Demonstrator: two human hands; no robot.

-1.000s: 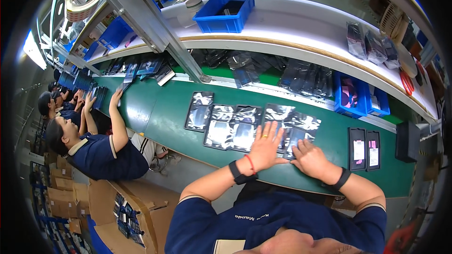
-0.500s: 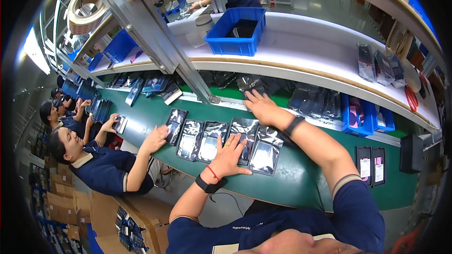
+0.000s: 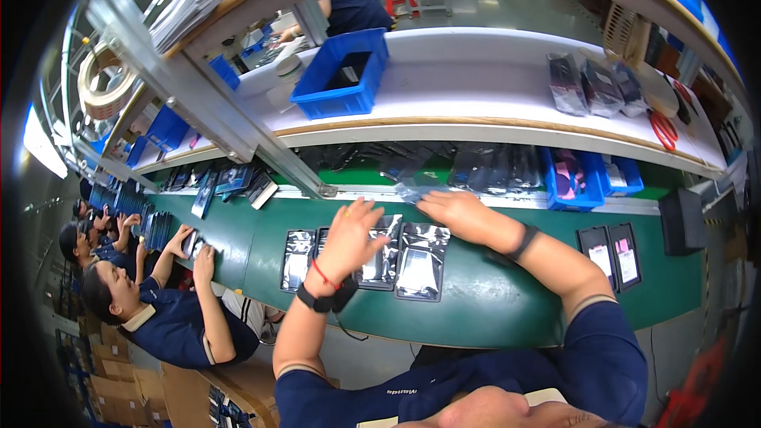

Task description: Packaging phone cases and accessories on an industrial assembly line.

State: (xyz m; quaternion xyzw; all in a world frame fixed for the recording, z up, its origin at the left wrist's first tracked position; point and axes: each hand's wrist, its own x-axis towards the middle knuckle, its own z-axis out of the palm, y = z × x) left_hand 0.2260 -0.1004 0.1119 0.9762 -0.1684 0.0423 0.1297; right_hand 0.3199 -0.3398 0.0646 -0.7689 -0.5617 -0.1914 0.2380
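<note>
Co-worker (image 3: 178,309), dark blue shirt: well to the left of the left hand, at the same green table (image 3: 495,305).
Left-end bagged tray (image 3: 297,260), black, in shiny clear film: just left of the left hand.
Left hand (image 3: 346,242), red string and dark band at wrist: fingers and thumb spread wide above the tray row, nothing seen in its grasp; contact cannot be told.
Middle bagged tray (image 3: 385,264): just right of the left thumb, partly covered.
Clear bag (image 3: 409,191), blurred: at the right hand's fingertips.
Right-end bagged tray (image 3: 421,263): between the hands, nearer the wearer than the right hand.
Right hand (image 3: 456,214), dark wristband: fingers extended, close together; whether pinching the bag cannot be told.
Blue bin (image 3: 572,200), pink pieces inside: right of the right hand.
Black block (image 3: 683,222): farthest right of the right hand.
</note>
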